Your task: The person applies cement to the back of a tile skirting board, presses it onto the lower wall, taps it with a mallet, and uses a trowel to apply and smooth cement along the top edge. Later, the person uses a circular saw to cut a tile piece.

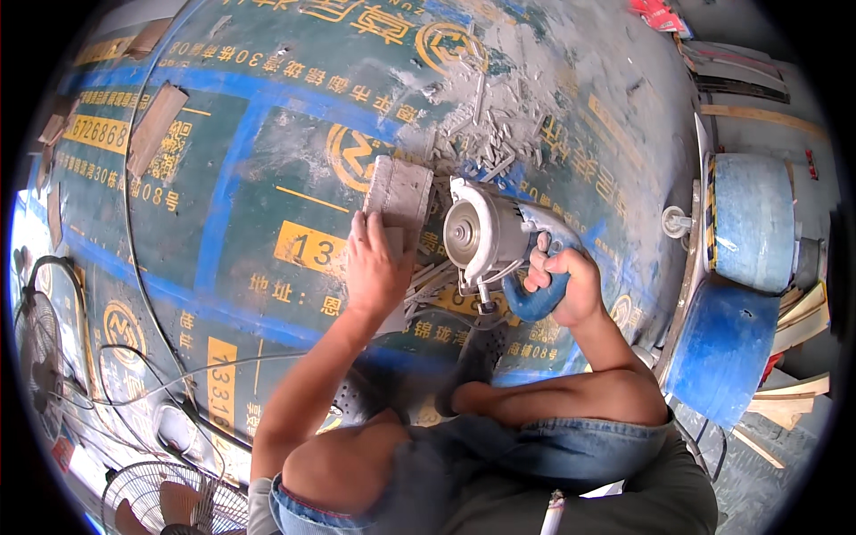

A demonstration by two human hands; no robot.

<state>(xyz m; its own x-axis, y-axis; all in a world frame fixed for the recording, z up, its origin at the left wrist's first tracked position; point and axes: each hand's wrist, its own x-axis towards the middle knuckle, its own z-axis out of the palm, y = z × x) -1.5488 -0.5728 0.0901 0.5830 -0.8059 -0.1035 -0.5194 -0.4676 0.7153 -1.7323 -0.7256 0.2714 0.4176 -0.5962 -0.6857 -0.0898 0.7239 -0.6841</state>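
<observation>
My right hand [571, 281] is wrapped round the blue handle [539, 299] of a dusty handheld circular saw [510, 227]. The saw's round metal blade [464, 232] faces left under a whitish guard. My left hand [376, 267] bends over a thin light-grey tile piece [392, 241], its fingertips against a dusty grey block [397, 192]. Part of the tile piece is hidden under the palm. A gap separates the block from the saw. Thin grey offcuts [432, 278] lie between my left hand and the saw.
Green printed sheeting with blue tape covers the floor. Many grey offcuts and dust [499, 134] lie ahead. A black cable [132, 209] runs along the left, near two fans [178, 504]. Blue plastic containers [727, 352] and wooden strips [798, 392] stand at right.
</observation>
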